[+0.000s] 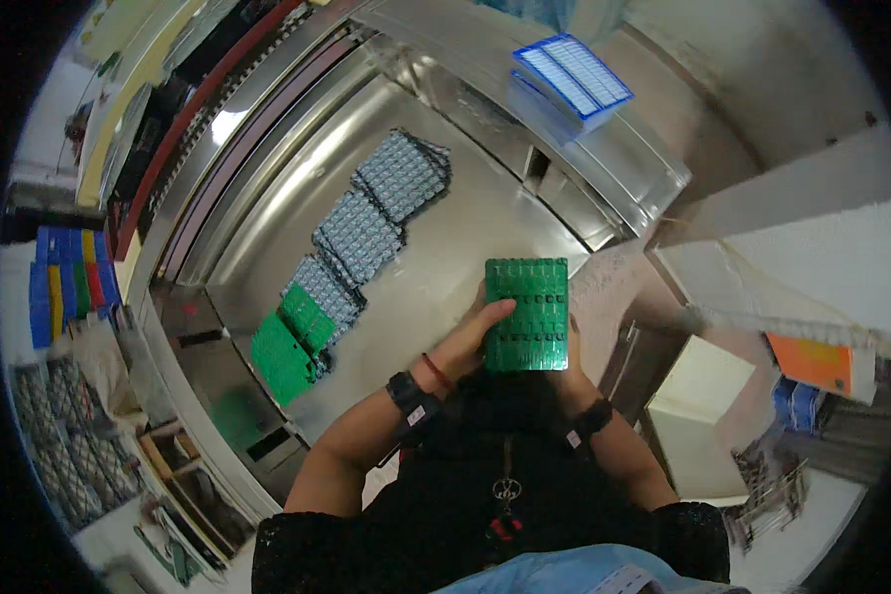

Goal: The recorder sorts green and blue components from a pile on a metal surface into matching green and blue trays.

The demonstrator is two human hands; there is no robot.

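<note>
Two-handed grip [468, 341], green board [528, 344] between

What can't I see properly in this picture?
All in the head view:
Right hand: mostly hidden behind the green board.
The green board's underside: faces away from the camera.
Left wristband's white label: too small to read.
Pale blue thing: cut off by the lower edge.

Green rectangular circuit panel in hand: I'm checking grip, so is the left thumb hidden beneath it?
No, the left hand has its thumb on the visible face of the green rectangular circuit panel.
</note>
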